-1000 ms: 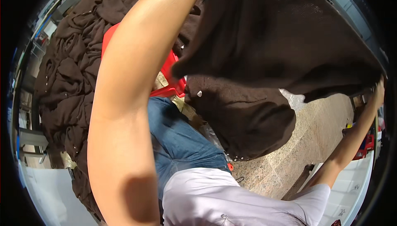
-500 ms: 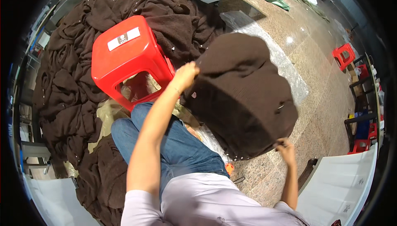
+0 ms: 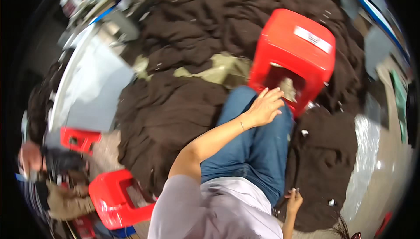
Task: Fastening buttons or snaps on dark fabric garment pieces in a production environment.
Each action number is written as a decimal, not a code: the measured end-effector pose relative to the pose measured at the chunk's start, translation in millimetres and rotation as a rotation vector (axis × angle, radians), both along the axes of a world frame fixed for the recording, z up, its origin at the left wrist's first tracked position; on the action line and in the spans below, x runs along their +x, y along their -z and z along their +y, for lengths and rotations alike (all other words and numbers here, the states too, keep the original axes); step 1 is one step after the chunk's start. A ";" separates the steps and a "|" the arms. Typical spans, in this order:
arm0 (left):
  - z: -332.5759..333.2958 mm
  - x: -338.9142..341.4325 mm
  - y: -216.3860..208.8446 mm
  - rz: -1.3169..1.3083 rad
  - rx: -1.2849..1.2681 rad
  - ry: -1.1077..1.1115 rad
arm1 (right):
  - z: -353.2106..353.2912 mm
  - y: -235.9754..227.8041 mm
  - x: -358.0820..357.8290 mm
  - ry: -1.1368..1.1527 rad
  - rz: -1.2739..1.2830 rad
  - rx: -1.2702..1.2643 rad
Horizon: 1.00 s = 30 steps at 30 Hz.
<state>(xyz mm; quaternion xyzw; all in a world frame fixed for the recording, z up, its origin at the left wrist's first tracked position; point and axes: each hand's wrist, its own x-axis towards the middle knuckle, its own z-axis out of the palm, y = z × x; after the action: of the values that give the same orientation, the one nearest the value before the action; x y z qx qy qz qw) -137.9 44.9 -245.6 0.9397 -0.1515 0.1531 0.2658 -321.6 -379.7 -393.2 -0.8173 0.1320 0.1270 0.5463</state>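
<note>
My left hand is stretched out over my jeans-clad knee, fingers extended and holding nothing. Just beyond it stands a red plastic stool with a pale label on its seat. Low on the right, my right hand is closed in a pinch at the near-left edge of a brown knit piece. What lies between its fingertips is too small and blurred to name. This brown piece is spread on the floor beside my right leg, with small white bits on it. More brown fabric is heaped to my left.
A large brown fabric pile surrounds the stool, with crumpled tan sheeting among it. Another red stool is at lower left, near a partly visible person. A pale panel stands at left; clear plastic sheeting lies at right.
My view has swung left. My left hand has let go of the brown piece and moved over my knee. That piece, earlier held up between both hands, now lies flat at my right.
</note>
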 end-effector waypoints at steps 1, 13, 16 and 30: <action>36.4 -16.5 3.9 -0.070 0.024 -0.141 | 11.7 -4.9 16.1 -0.030 -0.066 0.027; 383.7 -295.9 65.1 0.579 -0.005 -1.625 | 150.2 -105.9 125.4 -0.472 -0.353 -0.093; 385.3 -270.0 77.0 0.874 0.055 -1.410 | 150.2 -99.0 132.9 -0.443 -0.332 -0.136; 358.8 -227.4 93.3 0.186 -0.085 -1.364 | 214.8 -135.7 134.2 -0.528 -0.373 -0.018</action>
<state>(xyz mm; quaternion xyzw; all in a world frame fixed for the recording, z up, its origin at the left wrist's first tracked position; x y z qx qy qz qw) -365.2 403.7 -338.9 0.8230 0.5032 0.2107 0.1585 -187.5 -164.9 -257.5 -0.8372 -0.1859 0.1112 0.5022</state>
